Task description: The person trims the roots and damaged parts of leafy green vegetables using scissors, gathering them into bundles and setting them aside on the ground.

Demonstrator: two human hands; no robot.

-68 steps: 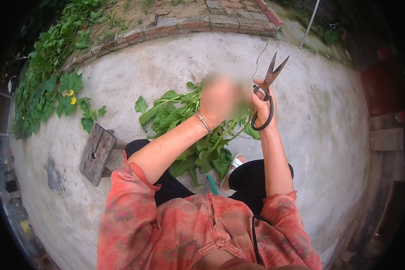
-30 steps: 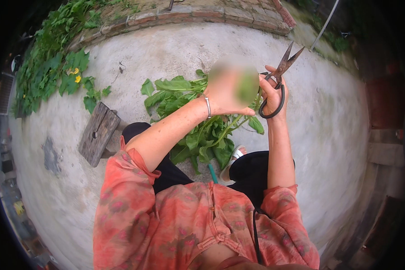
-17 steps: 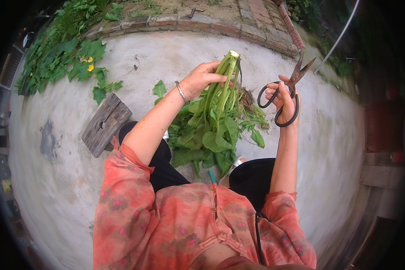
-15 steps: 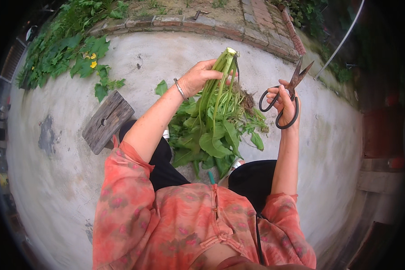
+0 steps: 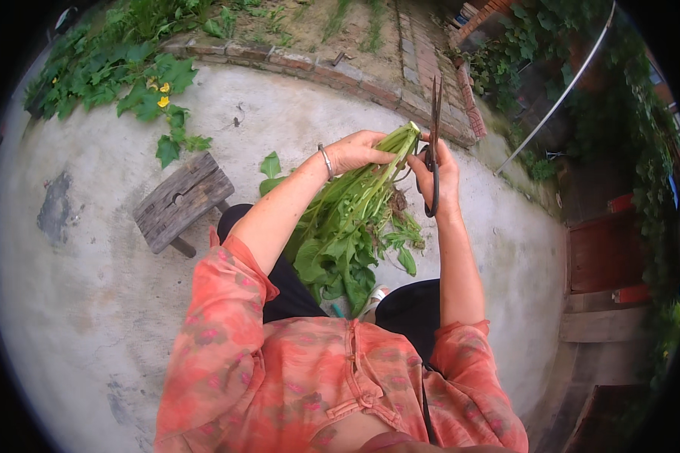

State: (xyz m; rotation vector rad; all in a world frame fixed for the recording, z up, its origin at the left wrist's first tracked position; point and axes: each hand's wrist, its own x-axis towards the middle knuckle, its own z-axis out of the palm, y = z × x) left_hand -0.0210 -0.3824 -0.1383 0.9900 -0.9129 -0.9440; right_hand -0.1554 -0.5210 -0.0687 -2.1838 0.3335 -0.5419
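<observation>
My left hand (image 5: 355, 152) is closed around the upper stems of a bunch of leafy greens (image 5: 363, 177), whose pale cut end points up and to the right. The broad leaves hang down between my knees, and where they end and any greens beneath begin is hard to tell. Black-handled scissors (image 5: 435, 121) with rusty blades are in my right hand (image 5: 447, 181), blades pointing upward. The right fingers reach to the stem end, close by my left hand; whether they touch the stems I cannot tell. Brownish roots (image 5: 397, 200) show behind the bunch.
A small wooden stool (image 5: 175, 202) stands on the concrete to my left. Beyond it spreads a vine with yellow flowers (image 5: 163, 101). Low brick edging (image 5: 317, 72) borders a soil bed ahead. A pale pole (image 5: 559, 94) slants across the right side.
My right hand has brought the scissors leftward to the stem end, and the blades now stand more upright and look closed together. The bunch is tilted more to the right.
</observation>
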